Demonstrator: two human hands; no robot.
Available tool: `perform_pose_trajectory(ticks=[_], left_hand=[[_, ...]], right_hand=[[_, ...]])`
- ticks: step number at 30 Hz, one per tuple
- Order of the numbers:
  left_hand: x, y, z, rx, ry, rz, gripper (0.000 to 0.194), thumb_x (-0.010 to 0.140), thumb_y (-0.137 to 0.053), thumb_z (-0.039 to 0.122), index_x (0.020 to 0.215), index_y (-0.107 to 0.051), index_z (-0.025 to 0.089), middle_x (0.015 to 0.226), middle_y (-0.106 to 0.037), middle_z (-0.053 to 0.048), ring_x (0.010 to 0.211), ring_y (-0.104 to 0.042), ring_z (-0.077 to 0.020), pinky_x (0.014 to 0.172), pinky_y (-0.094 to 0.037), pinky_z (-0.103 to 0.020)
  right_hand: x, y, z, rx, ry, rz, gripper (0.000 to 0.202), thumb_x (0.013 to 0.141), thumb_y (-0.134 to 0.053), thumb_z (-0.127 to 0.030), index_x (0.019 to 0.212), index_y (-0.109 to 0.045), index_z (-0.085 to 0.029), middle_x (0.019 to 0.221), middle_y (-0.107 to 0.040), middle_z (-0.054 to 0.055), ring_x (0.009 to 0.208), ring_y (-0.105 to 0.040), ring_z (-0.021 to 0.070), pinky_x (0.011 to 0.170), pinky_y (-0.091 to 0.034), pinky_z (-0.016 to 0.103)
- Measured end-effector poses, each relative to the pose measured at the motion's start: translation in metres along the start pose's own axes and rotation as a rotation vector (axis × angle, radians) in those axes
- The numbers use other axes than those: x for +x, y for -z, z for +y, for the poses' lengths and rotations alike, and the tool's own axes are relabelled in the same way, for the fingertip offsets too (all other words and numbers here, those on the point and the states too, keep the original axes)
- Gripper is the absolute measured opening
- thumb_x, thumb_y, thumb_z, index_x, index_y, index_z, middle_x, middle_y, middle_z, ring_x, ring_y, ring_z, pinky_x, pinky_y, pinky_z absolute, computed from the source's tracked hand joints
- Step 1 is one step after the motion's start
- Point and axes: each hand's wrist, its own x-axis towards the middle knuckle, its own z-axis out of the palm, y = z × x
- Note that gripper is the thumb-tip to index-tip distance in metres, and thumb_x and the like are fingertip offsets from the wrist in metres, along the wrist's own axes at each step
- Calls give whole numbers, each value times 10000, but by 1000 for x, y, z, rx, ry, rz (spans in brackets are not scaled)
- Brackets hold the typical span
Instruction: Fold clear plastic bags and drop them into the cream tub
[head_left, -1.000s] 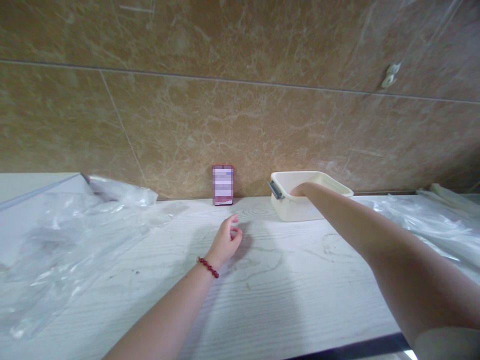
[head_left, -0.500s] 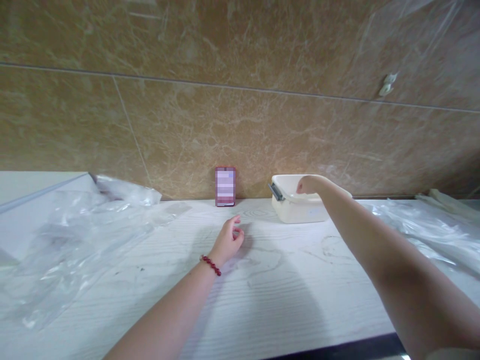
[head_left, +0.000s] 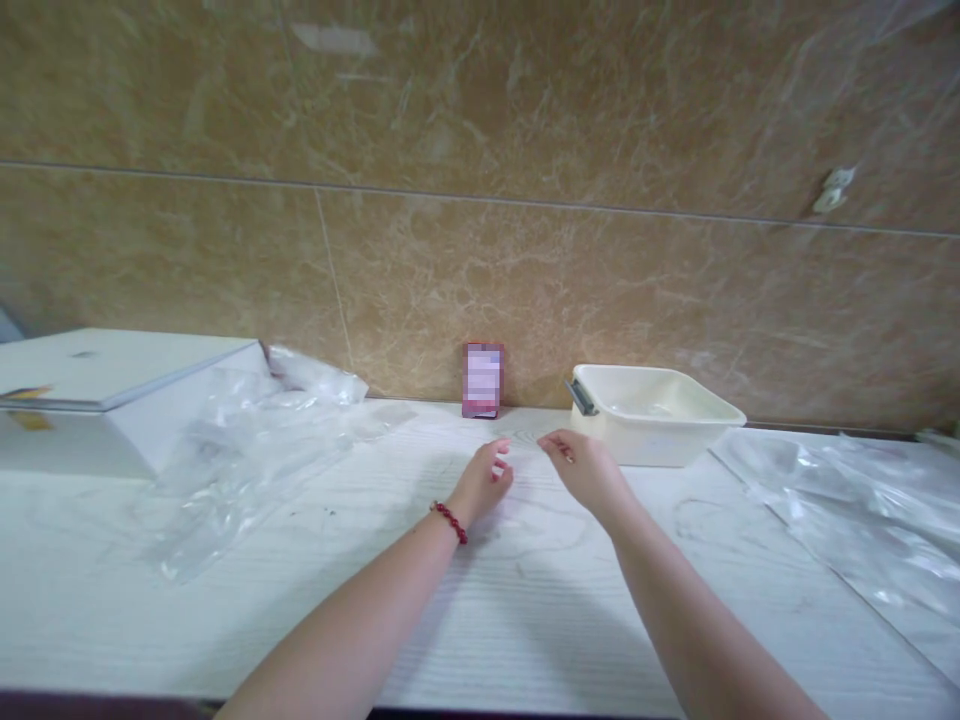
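My left hand [head_left: 484,482], with a red bead bracelet [head_left: 450,522] at the wrist, hovers over the white wood-grain table [head_left: 420,640]. Its fingers are curved and apart, with nothing visible between them. Facing it, my right hand [head_left: 585,472] has thumb and fingertips pinched together; whatever they hold, if anything, is too small to make out. Just behind the right hand stands a cream plastic bin [head_left: 660,440] with a grey clip handle [head_left: 581,397] on its left end. Little of its bottom shows. A phone [head_left: 482,381] leans upright against the wall beyond my hands, its screen blurred.
A white box [head_left: 127,370] sits at the left, with crumpled clear plastic bags [head_left: 247,440] beside it. More clear plastic [head_left: 877,510] lies at the right. A brown marbled wall [head_left: 420,270] closes off the back; a small white fitting [head_left: 834,190] is on it.
My right hand has come out of the bin and moved left, towards my left hand. The left hand keeps much the same pose. The view has shifted, showing more of the white box.
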Motion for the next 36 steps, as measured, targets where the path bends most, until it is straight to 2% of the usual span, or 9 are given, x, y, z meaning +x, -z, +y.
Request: perform_pose_trajectory(ticks=[4, 8, 10, 22, 27, 29, 31, 34, 36], left_hand=[[-3, 1, 2, -5, -13, -3, 388, 706, -459, 143, 1090, -421, 180, 1001, -483, -70, 745, -511, -98, 595, -433, -212], [-5, 2, 8, 20, -51, -21, 373, 716, -439, 115, 1086, -430, 157, 1013, -497, -95, 830, -512, -132, 665, -448, -252], [-5, 2, 10, 52, -79, -25, 377, 700, -439, 86, 1070, -445, 158, 1001, -509, -90, 879, -501, -144, 702, -447, -266], [-5, 5, 16, 202, -93, -56, 378, 682, -437, 96, 1056, -477, 127, 956, -556, -90, 840, -527, -144, 699, -457, -253], [-6, 13, 27, 321, -134, -36, 298, 719, -427, 138, 999, -527, 147, 919, -577, -71, 816, -534, -139, 727, -444, -266], [-4, 25, 35, 415, -151, 0, 261, 723, -432, 157, 954, -553, 152, 886, -589, -64, 816, -534, -143, 765, -425, -278], [-1, 46, 44, 531, -136, 60, 243, 719, -445, 181, 925, -569, 148, 892, -593, -68, 837, -530, -154, 790, -408, -279], [3, 93, 53, 703, 23, 211, 268, 748, -400, 208, 955, -557, 146, 897, -603, -65, 843, -539, -159, 778, -408, -271], [5, 132, 51, 855, 183, 253, 305, 768, -355, 218, 1003, -533, 140, 947, -598, -65, 880, -536, -157, 790, -394, -254]], right_hand=[[-1, -39, 3, 118, -46, 5, 241, 748, -375, -319, 742, -587, -204, 727, -622, 24, 679, -558, 144, 623, -404, 242], [-2, -67, 15, 191, 93, 138, 258, 760, -342, -306, 775, -571, -187, 787, -607, 43, 780, -539, 164, 726, -391, 288], [-1, -74, 21, 192, 145, 157, 251, 760, -343, -296, 786, -567, -183, 803, -601, 47, 808, -528, 168, 752, -378, 299], [11, -90, 42, 215, 81, 105, 246, 731, -366, -316, 769, -569, -183, 781, -602, 36, 789, -529, 157, 727, -387, 274], [13, -90, 45, 258, 23, 79, 247, 721, -364, -326, 769, -566, -192, 797, -603, 32, 792, -538, 161, 734, -393, 277], [12, -89, 44, 269, 20, 74, 249, 717, -364, -330, 769, -567, -195, 808, -604, 30, 804, -537, 162, 741, -393, 280], [11, -88, 43, 275, 17, 74, 252, 712, -365, -335, 768, -569, -198, 817, -605, 28, 813, -535, 165, 744, -394, 286], [11, -87, 41, 275, 3, 69, 260, 707, -361, -344, 757, -573, -204, 817, -607, 28, 809, -537, 170, 734, -398, 292], [11, -86, 40, 276, -4, 60, 265, 704, -358, -347, 754, -575, -203, 818, -609, 31, 799, -539, 172, 722, -401, 291]])
